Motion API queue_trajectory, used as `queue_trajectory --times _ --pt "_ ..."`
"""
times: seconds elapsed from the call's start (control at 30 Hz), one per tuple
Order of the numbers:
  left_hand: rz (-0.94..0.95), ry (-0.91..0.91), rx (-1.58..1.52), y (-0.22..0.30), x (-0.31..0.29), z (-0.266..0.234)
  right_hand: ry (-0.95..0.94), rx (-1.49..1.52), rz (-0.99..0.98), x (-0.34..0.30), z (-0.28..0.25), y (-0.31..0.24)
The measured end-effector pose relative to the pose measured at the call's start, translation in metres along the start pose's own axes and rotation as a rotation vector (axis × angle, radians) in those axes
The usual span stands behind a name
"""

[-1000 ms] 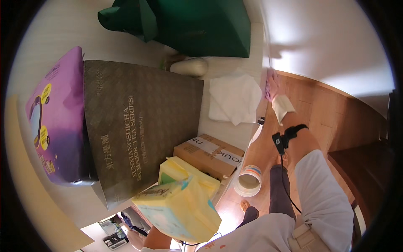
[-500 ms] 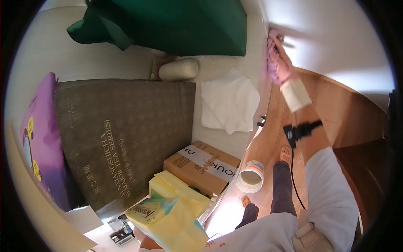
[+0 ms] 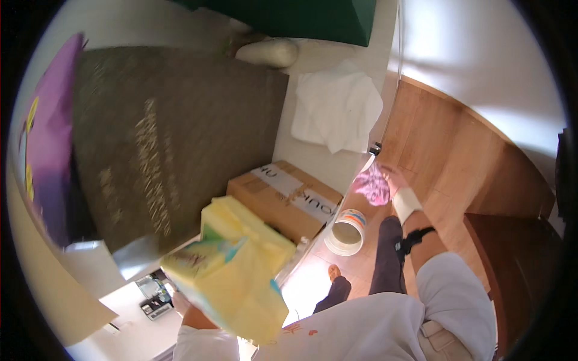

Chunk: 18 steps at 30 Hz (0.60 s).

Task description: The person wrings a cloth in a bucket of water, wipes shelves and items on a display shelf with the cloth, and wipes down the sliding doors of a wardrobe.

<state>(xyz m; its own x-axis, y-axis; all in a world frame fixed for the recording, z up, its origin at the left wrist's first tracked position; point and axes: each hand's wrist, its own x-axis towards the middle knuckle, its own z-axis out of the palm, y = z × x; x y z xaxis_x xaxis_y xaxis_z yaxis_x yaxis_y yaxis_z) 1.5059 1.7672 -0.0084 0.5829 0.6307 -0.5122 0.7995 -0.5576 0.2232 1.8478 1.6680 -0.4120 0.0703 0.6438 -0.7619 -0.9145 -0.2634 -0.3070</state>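
My right hand [image 3: 394, 179] grips a crumpled pink-purple cloth [image 3: 373, 185] beside the outer edge of a white surface, near a small black clip-like fitting [image 3: 375, 148]. A pale cuff and a black strap circle that forearm. My left hand [image 3: 179, 302] shows only in part at the lower left, beyond a yellow soft package [image 3: 253, 289]. Its fingers are mostly hidden, and I cannot tell whether it touches the package. Below the cloth stands a white bucket [image 3: 346, 237] on the floor.
On the white surface lie a taped cardboard box [image 3: 283, 195], a folded white cloth [image 3: 337, 111], a large dark grey box [image 3: 180, 138], a pale roll [image 3: 268, 53] and a green bag [image 3: 319, 18]. A purple package [image 3: 54, 132] leans at left; brown furniture [image 3: 512, 259] stands at right.
My right hand with the pink cloth has come down and closer, from beside the white wall to near the black fitting. The whole view has shifted, and things on the surface appear higher.
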Motion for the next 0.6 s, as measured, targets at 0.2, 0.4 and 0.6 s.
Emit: queue_trajectory --times 0.2,0.4,0.6 --pt "0.028 0.086 -0.082 -0.006 0.005 0.012 -0.098 -0.119 0.050 -0.122 0.010 -0.009" --pt "-0.037 0.195 -1.142 -0.006 0.053 0.039 -0.315 -0.482 -0.133 -0.201 0.057 -0.075" --pt "0.027 0.403 -0.050 -0.006 0.045 0.030 -0.283 -0.867 -0.439 -0.250 0.128 -0.111"
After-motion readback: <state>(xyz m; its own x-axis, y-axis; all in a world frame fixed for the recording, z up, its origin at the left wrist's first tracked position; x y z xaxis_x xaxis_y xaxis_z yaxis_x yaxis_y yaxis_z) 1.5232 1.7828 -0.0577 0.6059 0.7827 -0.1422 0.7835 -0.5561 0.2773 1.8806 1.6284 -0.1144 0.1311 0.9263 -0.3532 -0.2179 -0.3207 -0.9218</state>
